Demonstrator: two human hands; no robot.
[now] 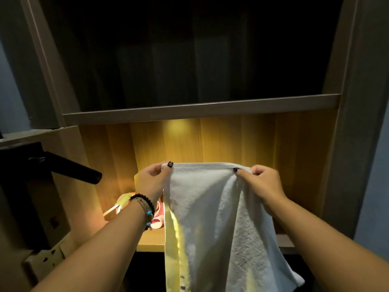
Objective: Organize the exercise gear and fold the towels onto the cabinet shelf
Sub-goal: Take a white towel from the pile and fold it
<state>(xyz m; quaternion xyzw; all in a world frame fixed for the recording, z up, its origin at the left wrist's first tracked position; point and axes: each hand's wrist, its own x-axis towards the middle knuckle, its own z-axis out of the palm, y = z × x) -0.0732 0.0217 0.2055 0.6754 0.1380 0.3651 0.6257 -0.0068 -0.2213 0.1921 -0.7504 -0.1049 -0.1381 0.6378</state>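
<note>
We stand before the cabinet (345, 60), a tall frame of pale flat boards, dark in its upper part and lit warm yellow in the lower part, where the back is smooth wood grain. The shelf (150, 239) lies below and behind our fingers. Between our two hands we hold the towel (210, 218), white, thick and fluffy, with a soft looped surface; it hangs straight down from the fingers in loose folds, in front of the shelf edge. The left hand (149, 182) pinches the top left corner between thumb and fingers, and the right hand (263, 182) pinches the top right corner with curled fingers. We judge that the folding step is only beginning: the towel is opened flat, not yet doubled. The next move probably needs both corners brought together evenly, so the edges match. Below the left fingers, on the shelf, lies some red and white gear (157, 216), partly hidden by the wrist.
</note>
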